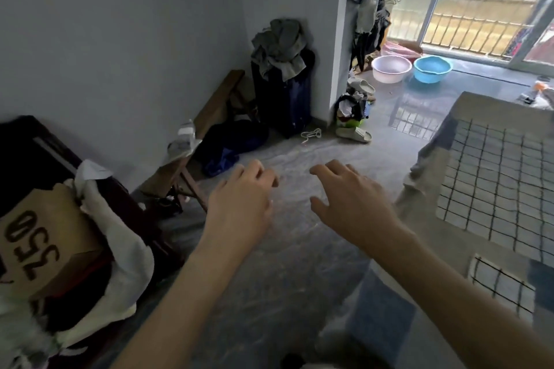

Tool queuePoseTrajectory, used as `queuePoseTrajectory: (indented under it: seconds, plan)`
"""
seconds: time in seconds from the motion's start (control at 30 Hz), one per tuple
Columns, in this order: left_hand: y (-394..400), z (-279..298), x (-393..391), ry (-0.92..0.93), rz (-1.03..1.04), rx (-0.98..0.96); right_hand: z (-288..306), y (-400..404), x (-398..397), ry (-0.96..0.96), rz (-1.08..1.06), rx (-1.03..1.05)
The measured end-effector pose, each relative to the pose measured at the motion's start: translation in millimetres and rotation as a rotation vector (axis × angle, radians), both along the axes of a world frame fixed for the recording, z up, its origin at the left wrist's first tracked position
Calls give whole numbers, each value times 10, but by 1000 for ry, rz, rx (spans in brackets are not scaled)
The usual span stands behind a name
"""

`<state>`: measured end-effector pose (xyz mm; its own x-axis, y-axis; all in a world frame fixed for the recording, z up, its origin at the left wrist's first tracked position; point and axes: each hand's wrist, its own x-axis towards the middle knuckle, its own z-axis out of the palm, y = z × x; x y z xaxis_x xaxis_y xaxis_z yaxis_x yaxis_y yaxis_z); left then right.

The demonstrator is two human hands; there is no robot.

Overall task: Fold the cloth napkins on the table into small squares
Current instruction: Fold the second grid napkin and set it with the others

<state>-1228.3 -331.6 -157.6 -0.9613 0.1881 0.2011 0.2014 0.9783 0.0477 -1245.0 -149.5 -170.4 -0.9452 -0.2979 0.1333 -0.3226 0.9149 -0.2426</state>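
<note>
Fingers (263,172) of both hands empty; cardboard box (45,237) reads "350".

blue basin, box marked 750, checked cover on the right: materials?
Blue basin: likely plastic, with a smooth, glossy moulded rim. Box marked 750: brown cardboard, matte, with a torn flap. Checked cover: woven fabric, soft and draping over the edge.

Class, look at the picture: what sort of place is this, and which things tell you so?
Probably a lived-in room at home: a checked bedcover, wash basins by the balcony door, and slippers on the floor.
</note>
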Motion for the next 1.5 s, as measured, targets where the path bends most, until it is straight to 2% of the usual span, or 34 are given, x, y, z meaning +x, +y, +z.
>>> queuePoseTrajectory:
  seconds: [0.17,0.4,0.7,0.83,1.0,1.13,1.33,1.5]
  plan:
    - [-11,-3,-719,5,-60,30,-70,-10,-550,-30,-73,-7]
    - [169,-168,-1684,-43,-264,17,-266,155,-1225,-109,-305,-5]
    - [405,-308,-3235,0,-651,8,-316,296,-2085,-138,-693,-10]
    - [715,-436,-3762,14,-851,-54,-307,391,-2255,-142,-880,-8]
    - [1313,-623,-4010,-13,-1090,-89,-362,580,-2168,-237,-1088,-27]
    - [1832,-711,-4105,0,-1290,-84,-418,840,-2070,-213,-1255,-40]
    - [2701,-834,-4095,-74,-1447,-224,-678,1344,-1986,-281,-1464,-63]
    - [3525,-948,-4166,-51,-1552,-313,-888,1936,-2024,-278,-1609,-139]
